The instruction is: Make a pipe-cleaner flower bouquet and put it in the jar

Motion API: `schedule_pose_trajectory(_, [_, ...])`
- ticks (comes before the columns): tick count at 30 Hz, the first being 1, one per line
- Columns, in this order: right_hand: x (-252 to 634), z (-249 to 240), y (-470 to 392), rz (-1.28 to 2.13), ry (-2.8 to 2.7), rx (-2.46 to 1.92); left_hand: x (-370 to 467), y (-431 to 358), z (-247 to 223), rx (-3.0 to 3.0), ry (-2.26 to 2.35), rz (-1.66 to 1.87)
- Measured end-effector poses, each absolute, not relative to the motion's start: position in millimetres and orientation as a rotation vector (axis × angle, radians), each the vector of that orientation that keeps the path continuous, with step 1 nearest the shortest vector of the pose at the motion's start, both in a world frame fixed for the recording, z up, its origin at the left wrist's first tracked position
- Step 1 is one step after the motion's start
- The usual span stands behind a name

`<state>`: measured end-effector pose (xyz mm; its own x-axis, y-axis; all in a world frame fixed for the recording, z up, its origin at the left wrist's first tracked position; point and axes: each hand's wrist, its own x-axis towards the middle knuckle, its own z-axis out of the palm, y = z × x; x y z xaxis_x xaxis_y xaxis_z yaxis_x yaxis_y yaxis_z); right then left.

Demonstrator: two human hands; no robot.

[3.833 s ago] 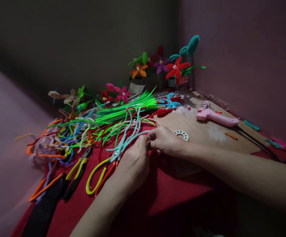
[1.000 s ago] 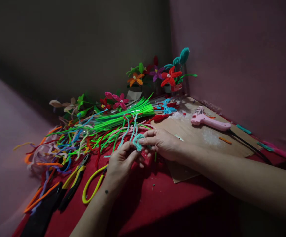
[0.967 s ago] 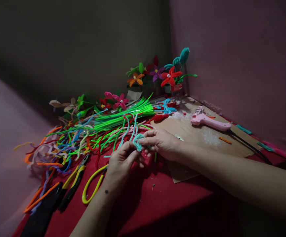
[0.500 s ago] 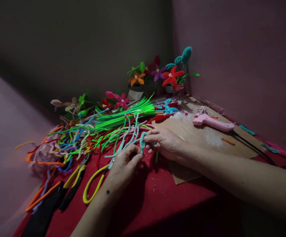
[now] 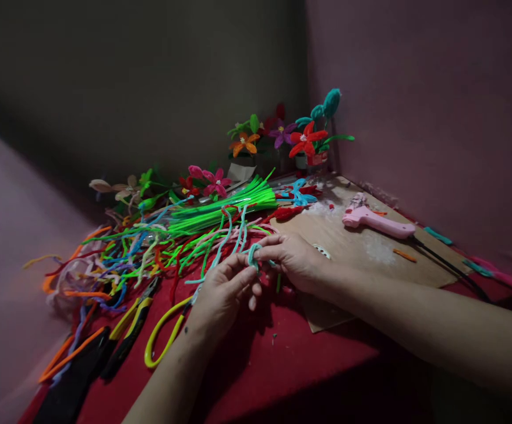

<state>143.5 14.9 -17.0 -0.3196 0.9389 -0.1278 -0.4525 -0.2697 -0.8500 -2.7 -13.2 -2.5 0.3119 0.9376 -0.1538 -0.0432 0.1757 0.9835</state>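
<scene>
A teal pipe cleaner (image 5: 252, 257), bent into a small loop, sits between my two hands above the red tablecloth. My left hand (image 5: 227, 288) pinches its lower left side between thumb and fingers. From the right, my right hand (image 5: 293, 259) has its fingertips closed on the loop's other side. Partly under my left wrist lie scissors with yellow handles (image 5: 165, 335); their blades are mostly hidden. Loose pale teal pipe cleaners (image 5: 225, 238) spread just beyond my hands.
Green pipe cleaners (image 5: 225, 206) lie bundled behind a multicoloured tangle. Pliers (image 5: 130, 327) rest at left. A pink glue gun (image 5: 377, 222) with a black cord lies on the cardboard (image 5: 348, 253). Pipe-cleaner flowers (image 5: 306, 139) stand at the back.
My left hand has moved up and closer to my right hand, its fingers now near the top of the loop. The loop looks turned and more compact. The view has shifted slightly.
</scene>
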Motion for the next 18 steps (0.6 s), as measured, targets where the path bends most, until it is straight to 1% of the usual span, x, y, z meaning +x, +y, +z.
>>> schedule_pose_trajectory(3, [144.7,-16.8,15.5,1.775,-0.932,-0.800,-3.0,-12.7,-5.1,1.190,0.984,0.845])
schedule_pose_trajectory(8, [146.8,-15.4,14.9,1.789,-1.009,-0.754,0.8,-15.6,-4.2,1.240,1.066,0.886])
schedule_pose_trajectory(14, [146.4,-16.8,14.8,1.725,-0.965,-0.808,3.5,-18.7,-0.9,1.506,1.147,0.848])
schedule_pose_trajectory(18, [146.9,-14.8,13.0,1.699,-0.978,-0.864,0.2,-18.9,-1.0,1.499,1.123,0.822])
